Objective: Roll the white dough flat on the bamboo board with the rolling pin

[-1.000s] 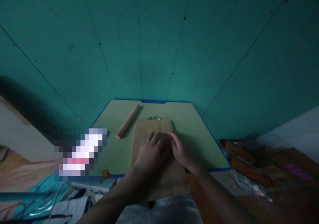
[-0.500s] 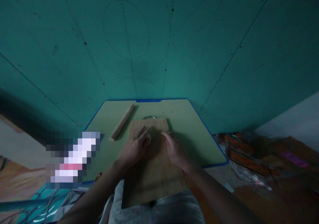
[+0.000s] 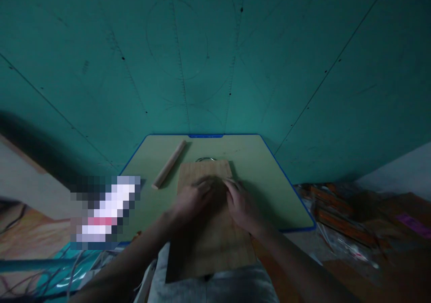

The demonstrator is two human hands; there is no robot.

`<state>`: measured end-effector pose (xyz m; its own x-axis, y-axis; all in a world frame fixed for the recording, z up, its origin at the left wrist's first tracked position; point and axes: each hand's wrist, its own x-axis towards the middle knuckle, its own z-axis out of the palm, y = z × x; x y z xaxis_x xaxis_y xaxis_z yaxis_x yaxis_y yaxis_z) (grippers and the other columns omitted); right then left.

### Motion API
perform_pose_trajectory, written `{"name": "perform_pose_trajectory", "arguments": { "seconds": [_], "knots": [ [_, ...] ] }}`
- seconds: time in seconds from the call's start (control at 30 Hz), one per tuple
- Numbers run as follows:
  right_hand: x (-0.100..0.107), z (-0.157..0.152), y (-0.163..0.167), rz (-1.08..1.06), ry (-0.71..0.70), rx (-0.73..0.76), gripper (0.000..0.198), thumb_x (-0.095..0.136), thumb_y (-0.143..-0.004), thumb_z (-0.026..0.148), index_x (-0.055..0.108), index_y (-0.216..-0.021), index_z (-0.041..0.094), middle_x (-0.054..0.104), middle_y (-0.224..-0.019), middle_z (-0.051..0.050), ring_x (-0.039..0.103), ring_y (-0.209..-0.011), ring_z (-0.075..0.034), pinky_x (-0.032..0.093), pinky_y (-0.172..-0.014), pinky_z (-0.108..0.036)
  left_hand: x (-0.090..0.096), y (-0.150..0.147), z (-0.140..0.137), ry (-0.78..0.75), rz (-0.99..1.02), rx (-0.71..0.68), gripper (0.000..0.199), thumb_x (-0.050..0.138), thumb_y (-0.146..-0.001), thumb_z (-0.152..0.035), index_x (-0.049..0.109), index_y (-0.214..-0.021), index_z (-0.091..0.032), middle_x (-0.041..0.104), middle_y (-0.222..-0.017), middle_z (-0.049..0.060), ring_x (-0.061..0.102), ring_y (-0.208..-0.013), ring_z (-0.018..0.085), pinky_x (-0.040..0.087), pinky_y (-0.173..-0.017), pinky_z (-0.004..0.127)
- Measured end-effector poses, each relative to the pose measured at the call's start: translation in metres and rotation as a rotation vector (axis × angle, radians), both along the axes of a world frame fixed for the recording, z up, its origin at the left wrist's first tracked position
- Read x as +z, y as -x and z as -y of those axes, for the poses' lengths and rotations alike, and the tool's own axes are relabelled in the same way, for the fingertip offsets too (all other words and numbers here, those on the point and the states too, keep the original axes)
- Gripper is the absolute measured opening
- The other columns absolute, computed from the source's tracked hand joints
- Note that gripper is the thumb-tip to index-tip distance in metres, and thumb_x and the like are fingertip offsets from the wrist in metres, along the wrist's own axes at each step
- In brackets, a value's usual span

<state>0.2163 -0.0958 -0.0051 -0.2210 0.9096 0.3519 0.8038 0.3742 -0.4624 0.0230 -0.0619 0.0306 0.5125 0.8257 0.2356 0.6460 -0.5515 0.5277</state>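
Note:
A wooden cutting board (image 3: pixel 215 249) with a metal ring handle (image 3: pixel 206 159) at its far end lies lengthwise in front of me, its near end over my lap. My left hand (image 3: pixel 197 197) is low over the middle of the board, with its fingers bent downward and blurred. Whatever is beneath those fingers is hidden. My right hand (image 3: pixel 240 206) rests at the board's right side, fingers extended toward the left hand and nothing visible in them. Left of the board lies a wooden rolling pin (image 3: pixel 170 164), slanted and untouched.
A pale folding table (image 3: pixel 269 195) with a blue rim carries the board and stands against a green wall (image 3: pixel 215 69). A pixelated oblong shape (image 3: pixel 114 204) covers the table's left edge. Cardboard (image 3: pixel 380 240) and plastic clutter fill the floor at right; cables lie at lower left.
My left hand has shifted right over the board, toward my right hand, and a small pale lump seen by its thumb is now hidden. The whole view has shifted slightly.

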Motion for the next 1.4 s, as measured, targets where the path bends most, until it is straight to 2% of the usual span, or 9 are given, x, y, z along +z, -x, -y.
{"name": "perform_pose_trajectory", "arguments": {
  "seconds": [0.07,0.17,0.27,0.37,0.47,0.67,0.83,0.93,1.4],
  "knots": [
    [0.007,-0.001,0.006,0.108,0.022,0.025,0.043,0.042,-0.097,0.022,0.053,-0.136,0.008,0.053,-0.144,-0.02,0.046,-0.137,-0.03,0.035,-0.117,-0.052,0.001,0.024,0.002,0.048,0.19,0.126,0.033,0.042,-0.096,-0.035,0.069,-0.104,-0.017,0.073,-0.112,0.01,0.069,-0.1,0.022,0.054,-0.088,0.032],
    [0.015,0.0,0.029,0.236,0.071,0.117,0.057,0.047,-0.098,0.04,0.049,-0.141,0.002,0.041,-0.152,-0.024,0.034,-0.145,-0.035,0.027,-0.12,-0.053,0.0,0.045,0.008,0.065,0.49,0.432,0.042,0.041,-0.094,-0.045,0.07,-0.09,-0.015,0.075,-0.096,0.01,0.069,-0.093,0.023,0.053,-0.083,0.032],
    [0.022,0.012,0.058,0.296,0.131,0.243,0.077,0.045,-0.096,0.057,0.043,-0.144,-0.003,0.033,-0.155,-0.026,0.027,-0.148,-0.036,0.02,-0.123,-0.051,-0.007,0.045,0.008,0.097,0.642,0.543,0.044,0.043,-0.091,-0.049,0.07,-0.084,-0.015,0.075,-0.093,0.009,0.068,-0.091,0.023,0.052,-0.084,0.032],
    [0.027,0.029,0.068,0.345,0.168,0.438,0.087,0.04,-0.095,0.065,0.038,-0.147,-0.004,0.031,-0.156,-0.026,0.025,-0.149,-0.034,0.016,-0.125,-0.045,-0.016,0.037,0.007,0.099,0.689,0.578,0.041,0.044,-0.09,-0.049,0.07,-0.086,-0.017,0.075,-0.093,0.008,0.068,-0.091,0.023,0.052,-0.083,0.032],
    [0.03,0.034,0.052,0.385,0.175,0.574,0.078,0.036,-0.097,0.062,0.036,-0.15,0.004,0.033,-0.158,-0.018,0.028,-0.148,-0.027,0.016,-0.125,-0.041,-0.023,0.031,0.01,0.071,0.648,0.572,0.039,0.044,-0.091,-0.047,0.069,-0.093,-0.017,0.074,-0.094,0.008,0.068,-0.089,0.022,0.052,-0.08,0.032],
    [0.03,0.019,0.03,0.452,0.154,0.388,0.072,0.04,-0.098,0.057,0.042,-0.147,0.005,0.037,-0.156,-0.018,0.029,-0.148,-0.028,0.018,-0.124,-0.046,-0.03,0.031,0.013,0.038,0.612,0.537,0.038,0.043,-0.092,-0.044,0.068,-0.096,-0.016,0.073,-0.096,0.009,0.067,-0.091,0.022,0.051,-0.083,0.033],
    [0.037,0.019,0.034,0.417,0.139,0.532,0.068,0.039,-0.098,0.058,0.046,-0.146,0.011,0.045,-0.153,-0.013,0.034,-0.145,-0.027,0.019,-0.124,-0.046,-0.031,0.031,0.012,0.045,0.629,0.516,0.036,0.043,-0.093,-0.043,0.067,-0.095,-0.017,0.073,-0.097,0.009,0.067,-0.093,0.022,0.051,-0.086,0.033],
    [0.038,0.013,0.033,0.427,0.106,0.473,0.061,0.038,-0.1,0.053,0.053,-0.141,0.011,0.054,-0.146,-0.013,0.034,-0.145,-0.028,0.014,-0.124,-0.049,-0.029,0.031,0.013,0.039,0.633,0.518,0.035,0.043,-0.092,-0.043,0.067,-0.094,-0.017,0.073,-0.095,0.008,0.067,-0.092,0.022,0.051,-0.085,0.033],
    [0.036,0.016,0.036,0.437,0.092,0.299,0.059,0.035,-0.101,0.053,0.053,-0.14,0.013,0.039,-0.156,-0.015,0.025,-0.149,-0.03,0.014,-0.123,-0.054,-0.03,0.03,0.012,0.037,0.666,0.505,0.032,0.045,-0.093,-0.04,0.067,-0.095,-0.017,0.073,-0.096,0.008,0.066,-0.092,0.022,0.051,-0.085,0.033]
  ]
}}
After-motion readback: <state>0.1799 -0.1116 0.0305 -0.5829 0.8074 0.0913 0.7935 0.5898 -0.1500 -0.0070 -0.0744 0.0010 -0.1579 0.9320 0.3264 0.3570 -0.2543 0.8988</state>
